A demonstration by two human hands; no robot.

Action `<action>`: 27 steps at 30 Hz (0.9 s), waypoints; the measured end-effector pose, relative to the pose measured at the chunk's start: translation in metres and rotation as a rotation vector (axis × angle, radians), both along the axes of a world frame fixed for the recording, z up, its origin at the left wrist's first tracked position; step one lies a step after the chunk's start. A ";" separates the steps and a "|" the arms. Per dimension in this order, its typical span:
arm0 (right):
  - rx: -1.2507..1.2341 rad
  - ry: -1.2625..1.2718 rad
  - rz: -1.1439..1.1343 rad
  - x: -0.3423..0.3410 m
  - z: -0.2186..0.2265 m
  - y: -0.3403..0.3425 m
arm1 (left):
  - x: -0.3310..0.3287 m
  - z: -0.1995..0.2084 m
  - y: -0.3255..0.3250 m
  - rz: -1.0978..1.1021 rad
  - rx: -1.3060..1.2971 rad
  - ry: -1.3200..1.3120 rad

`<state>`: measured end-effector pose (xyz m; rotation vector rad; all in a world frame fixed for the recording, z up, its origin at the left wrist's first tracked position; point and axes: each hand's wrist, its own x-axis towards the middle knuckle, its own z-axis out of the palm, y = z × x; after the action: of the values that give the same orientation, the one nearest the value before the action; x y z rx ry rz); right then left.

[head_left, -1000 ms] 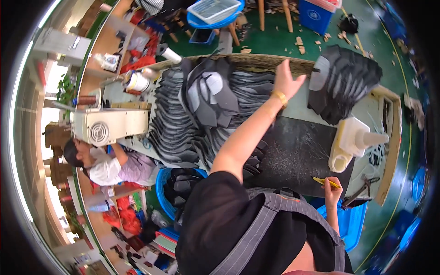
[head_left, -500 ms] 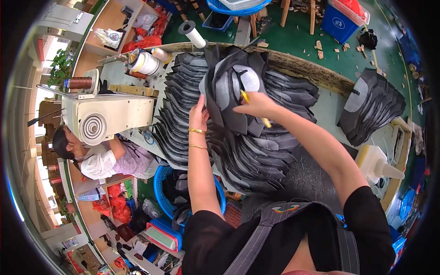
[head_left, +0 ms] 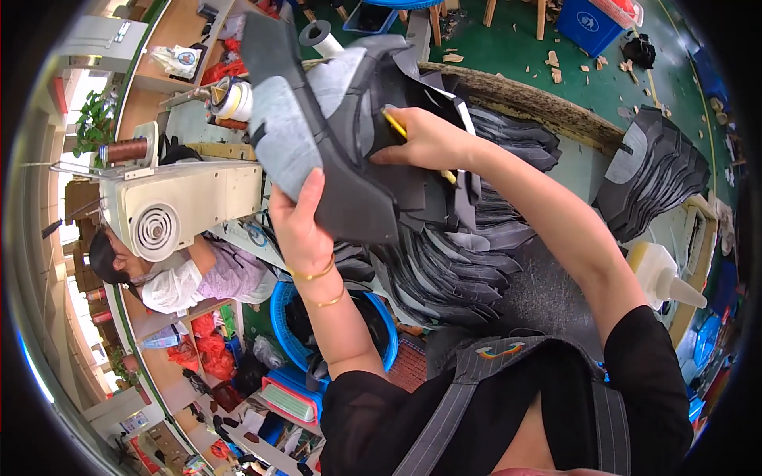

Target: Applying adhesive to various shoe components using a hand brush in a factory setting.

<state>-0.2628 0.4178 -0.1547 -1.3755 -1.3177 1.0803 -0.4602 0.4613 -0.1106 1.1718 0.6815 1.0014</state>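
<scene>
A bundle of black and grey shaped pieces (head_left: 290, 135), which look like shoe-upper parts, is held above the table and fanned apart. My left hand (head_left: 300, 226) grips its near left edge, thumb on top and fingers hidden beneath. Against the bundle's right part, my right hand (head_left: 425, 141) has its fingers bent, with a slim yellow pen-like tool (head_left: 395, 125) held in it. The tool's other end shows below the palm. Under and right of the bundle lie overlapping rows of similar pieces (head_left: 452, 270) on the table.
A sewing machine (head_left: 198, 202) stands left, with a person (head_left: 178, 278) beyond it. Thread spools (head_left: 234, 101) sit behind. A blue basket (head_left: 286, 317) is below the table's left edge. At right are another stack of pieces (head_left: 651, 170) and a white squeeze bottle (head_left: 655, 274).
The bundle has come up closer to me and leftward, its pieces spread wider. Both my hands have moved left with it; the yellow tool stays in my right hand.
</scene>
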 end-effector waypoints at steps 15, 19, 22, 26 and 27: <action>-0.424 -0.501 -0.097 0.032 -0.002 -0.094 | -0.026 -0.073 -0.043 -0.143 -0.390 -0.019; -0.454 -0.822 -0.454 0.062 -0.058 -0.082 | -0.007 -0.041 -0.026 -0.006 -0.167 -0.116; -0.637 -0.764 -0.121 0.056 -0.077 -0.075 | 0.006 -0.024 -0.017 0.063 -0.073 -0.222; -0.616 -0.558 -0.314 0.062 -0.092 -0.065 | -0.023 -0.020 -0.014 0.096 -0.150 -0.343; -0.623 -0.611 -0.317 0.052 -0.087 -0.063 | -0.028 -0.020 -0.015 0.079 -0.161 -0.372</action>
<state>-0.2104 0.3543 -0.2414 -2.4342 -1.1376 0.9141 -0.4878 0.4458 -0.1308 0.7951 0.5026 1.1706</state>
